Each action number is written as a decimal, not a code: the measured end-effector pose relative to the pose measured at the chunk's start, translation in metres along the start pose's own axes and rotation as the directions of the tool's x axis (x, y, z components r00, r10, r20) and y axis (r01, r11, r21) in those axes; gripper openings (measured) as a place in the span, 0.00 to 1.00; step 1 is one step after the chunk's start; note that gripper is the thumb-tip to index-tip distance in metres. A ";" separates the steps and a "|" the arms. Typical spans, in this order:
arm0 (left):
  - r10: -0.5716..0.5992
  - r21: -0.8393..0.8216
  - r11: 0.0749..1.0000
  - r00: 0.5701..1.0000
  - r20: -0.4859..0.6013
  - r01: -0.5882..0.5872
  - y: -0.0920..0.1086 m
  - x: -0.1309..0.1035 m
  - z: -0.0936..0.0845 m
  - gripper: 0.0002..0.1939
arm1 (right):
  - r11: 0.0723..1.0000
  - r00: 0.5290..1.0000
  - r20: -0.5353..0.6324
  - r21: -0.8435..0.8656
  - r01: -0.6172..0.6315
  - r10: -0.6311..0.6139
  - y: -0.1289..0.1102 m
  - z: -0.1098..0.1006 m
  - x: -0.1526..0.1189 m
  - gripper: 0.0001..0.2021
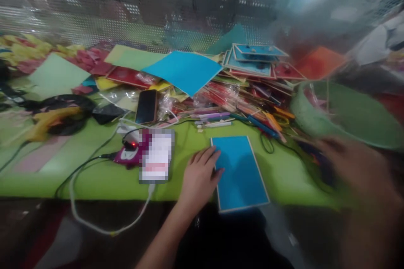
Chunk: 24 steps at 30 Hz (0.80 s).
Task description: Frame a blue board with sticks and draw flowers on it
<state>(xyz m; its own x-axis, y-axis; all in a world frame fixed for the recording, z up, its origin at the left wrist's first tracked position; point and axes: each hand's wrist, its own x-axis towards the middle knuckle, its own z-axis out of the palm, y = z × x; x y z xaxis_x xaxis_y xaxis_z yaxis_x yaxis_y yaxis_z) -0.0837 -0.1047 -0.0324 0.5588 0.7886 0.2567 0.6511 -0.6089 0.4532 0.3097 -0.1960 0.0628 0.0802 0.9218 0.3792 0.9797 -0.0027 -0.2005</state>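
Observation:
A blue rectangular card [238,172] with a pale border lies on the green table, its lower end reaching past the front edge. My left hand [200,174] rests on the card's left edge, fingers stretched out over the blue surface and thumb on top. Off to the right, my right hand [360,168] is smeared by motion, close to a dark, blurred object [318,159] on the table. Whether its fingers hold anything cannot be made out.
Behind the card are several pens [214,116], sticks and a large blue sheet [186,69]. Framed blue cards [259,52] are stacked at the back. A green basin [315,113] stands right. Left are a charging phone [158,155], a dark phone [147,106] and a looping white cable [94,227].

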 end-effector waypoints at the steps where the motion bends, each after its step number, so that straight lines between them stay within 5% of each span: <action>1: -0.004 0.000 1.000 1.000 0.014 0.004 0.001 0.001 -0.002 0.22 | 0.996 0.997 -0.051 -0.063 -0.063 0.060 -0.019 0.005 0.016 0.14; 7: -0.032 0.024 0.999 0.999 0.043 0.031 -0.004 0.008 -0.012 0.24 | 0.951 0.952 0.125 0.173 0.256 -0.279 -0.104 0.075 0.109 0.12; 13: -0.002 0.005 1.000 1.000 0.031 0.002 -0.015 0.012 -0.007 0.22 | 0.897 0.864 0.279 -0.019 0.441 -0.419 -0.131 0.134 0.156 0.11; 19: 0.020 -0.025 1.000 1.000 0.014 -0.020 -0.018 0.010 -0.004 0.22 | 0.863 0.840 0.366 -0.157 0.479 -0.400 -0.133 0.150 0.167 0.09; 24: 0.015 -0.017 1.000 1.000 0.027 -0.014 -0.017 0.011 -0.005 0.21 | 0.867 0.846 0.350 -0.153 0.474 -0.401 -0.132 0.140 0.164 0.08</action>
<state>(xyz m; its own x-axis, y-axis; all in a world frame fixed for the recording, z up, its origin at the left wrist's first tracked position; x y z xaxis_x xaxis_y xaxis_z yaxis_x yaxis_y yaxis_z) -0.0920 -0.0852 -0.0329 0.5819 0.7769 0.2405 0.6341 -0.6186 0.4639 0.1681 0.0101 0.0249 -0.3894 0.9172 0.0847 0.9156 0.3754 0.1438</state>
